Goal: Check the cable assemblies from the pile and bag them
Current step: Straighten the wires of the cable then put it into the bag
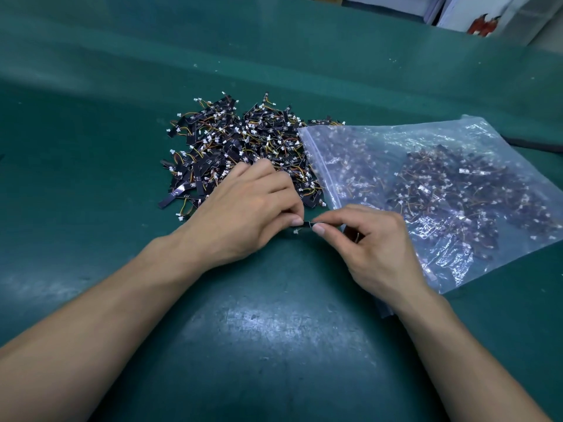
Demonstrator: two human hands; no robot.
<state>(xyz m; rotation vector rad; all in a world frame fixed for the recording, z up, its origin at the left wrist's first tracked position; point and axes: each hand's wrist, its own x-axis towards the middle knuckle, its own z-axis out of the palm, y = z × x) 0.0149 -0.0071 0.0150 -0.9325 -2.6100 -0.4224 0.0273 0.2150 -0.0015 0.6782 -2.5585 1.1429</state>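
Head view looks down on a green desk (91,166). Near its middle, the left hand (243,208) and the right hand (377,248) each pinch one end of a small black cable assembly (307,224) between thumb and forefinger, with a white plug hanging beneath it. Just beyond the left hand lies the pile (240,144) of the same parts. A clear zip bag (441,190), partly filled with them, lies toward the right edge. Its mouth overlaps the pile, and the right hand is over its near side.

Pile of cable assemblies (243,147) lay on the table (91,147), bag (441,193) just right of it and overlapping its edge, more assemblies inside, both hands (253,205) in front of the pile.
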